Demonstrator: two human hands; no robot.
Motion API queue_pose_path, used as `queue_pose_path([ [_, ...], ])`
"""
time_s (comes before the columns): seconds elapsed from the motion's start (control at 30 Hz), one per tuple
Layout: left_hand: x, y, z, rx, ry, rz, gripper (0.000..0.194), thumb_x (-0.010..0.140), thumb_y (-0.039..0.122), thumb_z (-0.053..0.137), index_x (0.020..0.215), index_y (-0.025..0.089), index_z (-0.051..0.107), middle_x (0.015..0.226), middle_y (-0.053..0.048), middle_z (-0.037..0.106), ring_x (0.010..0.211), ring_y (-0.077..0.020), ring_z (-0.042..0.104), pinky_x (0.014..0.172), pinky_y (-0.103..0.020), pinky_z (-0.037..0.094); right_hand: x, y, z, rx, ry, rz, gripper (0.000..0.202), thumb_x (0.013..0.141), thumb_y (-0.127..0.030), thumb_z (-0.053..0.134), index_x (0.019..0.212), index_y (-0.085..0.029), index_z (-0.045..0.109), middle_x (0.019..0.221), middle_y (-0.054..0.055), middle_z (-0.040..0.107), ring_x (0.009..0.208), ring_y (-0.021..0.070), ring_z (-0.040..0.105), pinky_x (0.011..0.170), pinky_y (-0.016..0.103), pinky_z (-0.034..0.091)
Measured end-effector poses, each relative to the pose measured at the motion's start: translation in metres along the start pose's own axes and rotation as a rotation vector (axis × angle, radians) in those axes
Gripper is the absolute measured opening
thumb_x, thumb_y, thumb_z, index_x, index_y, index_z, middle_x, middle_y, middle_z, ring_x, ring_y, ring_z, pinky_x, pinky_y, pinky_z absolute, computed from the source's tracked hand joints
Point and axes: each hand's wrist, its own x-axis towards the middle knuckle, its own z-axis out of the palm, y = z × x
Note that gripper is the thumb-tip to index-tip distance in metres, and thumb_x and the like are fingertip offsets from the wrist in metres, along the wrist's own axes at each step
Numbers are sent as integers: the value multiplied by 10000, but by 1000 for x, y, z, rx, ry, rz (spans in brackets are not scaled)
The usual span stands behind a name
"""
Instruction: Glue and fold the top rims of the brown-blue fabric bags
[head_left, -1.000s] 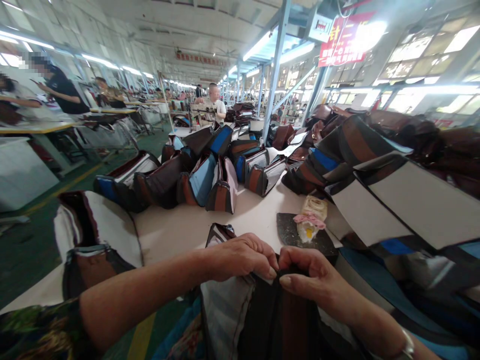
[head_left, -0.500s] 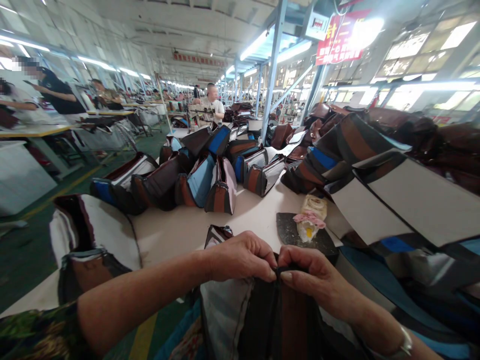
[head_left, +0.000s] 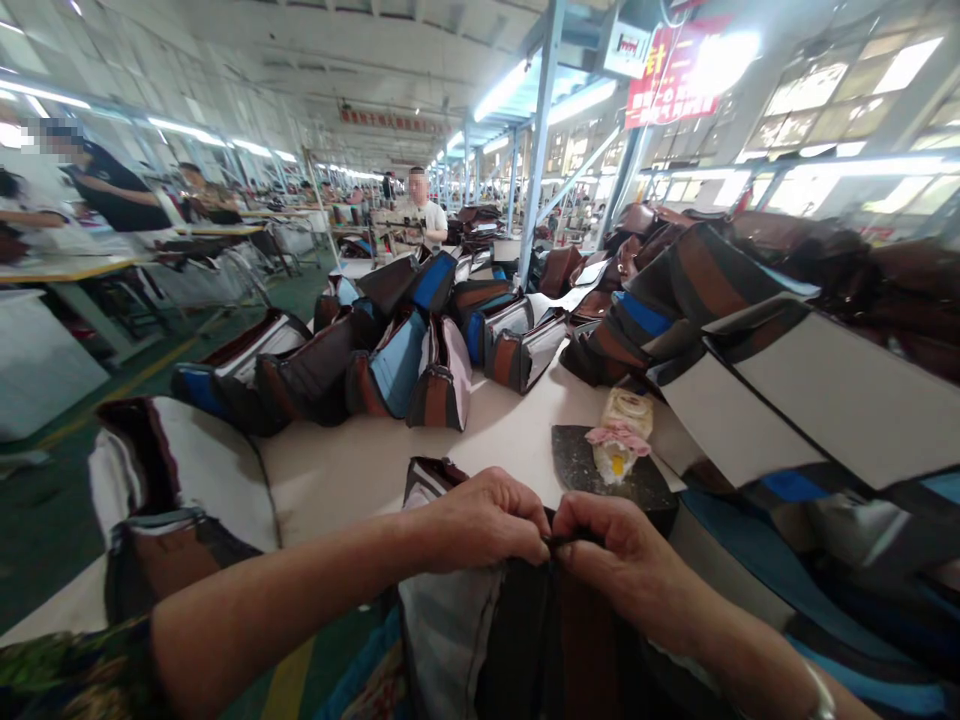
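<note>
Fingertips of our left hand point(head_left: 487, 520) and right hand point(head_left: 626, 560) pinch the striped bag point(head_left: 517, 640) by its edge, its brown stripe point(head_left: 586, 650) running lengthwise toward us.

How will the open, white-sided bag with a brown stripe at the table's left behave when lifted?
The bag looks hollow, so it is probably light for its size. Its white panel stands up, so it seems fairly stiff.

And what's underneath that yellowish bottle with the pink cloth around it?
The bottle rests on a dark, speckled slab, which lies on the pale tabletop. The patch of slab directly beneath the bottle is covered, so I can't tell what it looks like.
</note>
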Motion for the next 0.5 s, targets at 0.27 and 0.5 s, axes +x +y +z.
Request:
queue_pose_path([
  [0.27, 0, -1, -4, 5, -33, 21, 171, 627, 249, 699, 745, 125, 690, 543, 54, 484, 506, -92, 371, 461, -227, 238, 1, 1, -1, 254, -97, 63, 97, 721, -264, 516, 746, -178, 554, 627, -50, 390, 614, 121, 318, 575, 289, 242],
  [0.5, 0, 4, -3, -71, -13, -29, 136, 600, 235, 657, 692, 135, 670, 508, 54, 480, 464, -91, 349, 430, -227, 232, -1, -8, -1, -4, 15, -42, 150, 806, -323, 572, 820, -177, 598, 749, -14, 532, 725, 149, 451, 653, 282, 346],
])
